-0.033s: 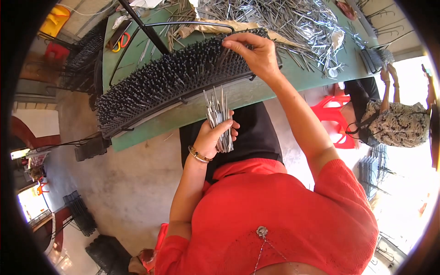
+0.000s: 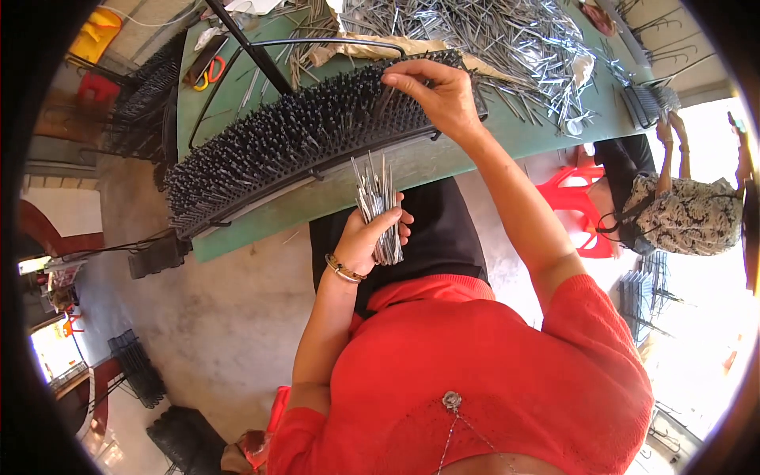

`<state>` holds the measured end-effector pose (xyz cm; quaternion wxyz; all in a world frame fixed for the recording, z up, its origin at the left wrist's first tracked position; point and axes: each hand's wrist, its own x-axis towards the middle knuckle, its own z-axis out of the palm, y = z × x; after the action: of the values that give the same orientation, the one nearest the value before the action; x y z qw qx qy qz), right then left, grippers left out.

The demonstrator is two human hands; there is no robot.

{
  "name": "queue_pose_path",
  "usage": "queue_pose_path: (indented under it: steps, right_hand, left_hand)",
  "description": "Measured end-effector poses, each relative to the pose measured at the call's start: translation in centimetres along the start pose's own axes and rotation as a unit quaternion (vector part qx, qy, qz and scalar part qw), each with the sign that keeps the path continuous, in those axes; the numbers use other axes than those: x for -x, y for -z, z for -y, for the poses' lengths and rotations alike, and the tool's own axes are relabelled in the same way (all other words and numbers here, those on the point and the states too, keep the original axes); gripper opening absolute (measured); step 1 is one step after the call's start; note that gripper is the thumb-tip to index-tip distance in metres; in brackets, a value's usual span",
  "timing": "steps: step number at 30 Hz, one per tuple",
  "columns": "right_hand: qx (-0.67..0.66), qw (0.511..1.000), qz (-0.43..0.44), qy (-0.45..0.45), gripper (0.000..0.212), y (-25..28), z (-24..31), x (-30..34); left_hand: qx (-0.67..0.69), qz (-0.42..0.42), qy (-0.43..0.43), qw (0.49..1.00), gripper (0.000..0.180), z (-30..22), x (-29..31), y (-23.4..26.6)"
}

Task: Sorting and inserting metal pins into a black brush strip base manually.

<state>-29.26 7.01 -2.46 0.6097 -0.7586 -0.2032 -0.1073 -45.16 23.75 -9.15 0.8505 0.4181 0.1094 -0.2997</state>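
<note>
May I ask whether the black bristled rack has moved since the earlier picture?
No, the rack shows no visible shift against the green table.

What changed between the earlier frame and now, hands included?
Very little: the right hand shifted slightly left at the black rack. No visible grasp or release; whether its fingertips hold anything is unclear. Unchanged: the left hand holding its bundle of thin metal rods below the rack.
</note>
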Motion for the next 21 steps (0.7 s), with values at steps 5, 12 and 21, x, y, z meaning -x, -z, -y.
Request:
queue_pose_path:
  steps: [5, 12, 21]
  right_hand:
    - [0.009, 1.0, 0.011, -0.011, 0.013, -0.3, -0.3, 0.1]
    - [0.021, 0.999, 0.027, 0.037, 0.012, -0.3, -0.9, 0.0]
    - [0.033, 0.993, 0.065, 0.097, 0.01, -0.3, -1.0, -1.1]
  left_hand:
    - [0.024, 0.004, 0.002, 1.0, 0.035, 0.5, 0.0, 0.5]
    - [0.033, 0.023, 0.022, 0.999, 0.036, 0.0, -0.1, 0.1]
    - [0.025, 0.028, 0.024, 0.999, 0.034, 0.0, 0.0, -0.1]
